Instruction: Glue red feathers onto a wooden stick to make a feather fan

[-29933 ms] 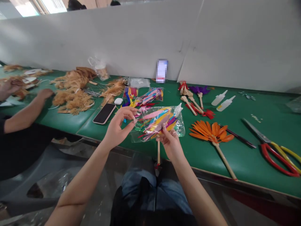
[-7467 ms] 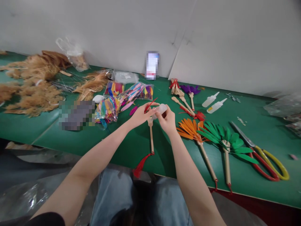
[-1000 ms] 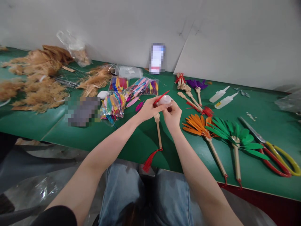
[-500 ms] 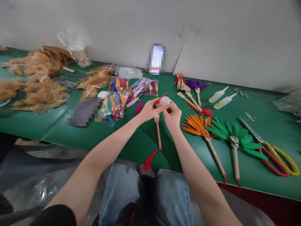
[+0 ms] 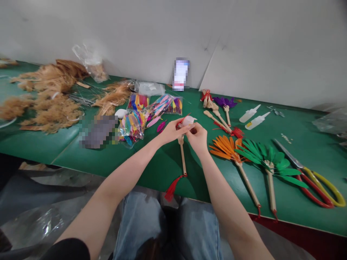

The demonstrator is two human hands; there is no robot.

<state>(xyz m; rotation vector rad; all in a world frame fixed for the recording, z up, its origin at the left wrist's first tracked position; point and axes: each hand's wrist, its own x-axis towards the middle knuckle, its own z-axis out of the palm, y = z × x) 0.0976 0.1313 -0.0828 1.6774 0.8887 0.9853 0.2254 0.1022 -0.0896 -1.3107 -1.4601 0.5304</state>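
Note:
My left hand (image 5: 173,130) is closed around a small white rounded piece (image 5: 187,121) with a pointed tip, its thumb lying across the front. A thin red strip, perhaps a feather, sticks up beside the piece. My right hand (image 5: 198,136) pinches at the lower right edge of the same piece, fingertips meeting those of the left. Just under both hands is a wooden handle (image 5: 183,157) with a red tassel (image 5: 171,188) at its lower end; its top is partly hidden by my fingers. Loose magenta feathers (image 5: 161,125) lie left of my hands.
Orange (image 5: 224,148) and green feather fans (image 5: 269,159), scissors (image 5: 306,173), two glue bottles (image 5: 256,121) and wooden forks (image 5: 207,99) lie right. Left are bagged feathers (image 5: 132,124), a blurred dark object (image 5: 99,131) and brown fibres (image 5: 54,108). A phone (image 5: 181,74) leans on the wall.
The whole view has shifted slightly, so the table sits a little lower. My hands have turned the white piece a little, and its pointed tip now shows. Both hands keep their hold.

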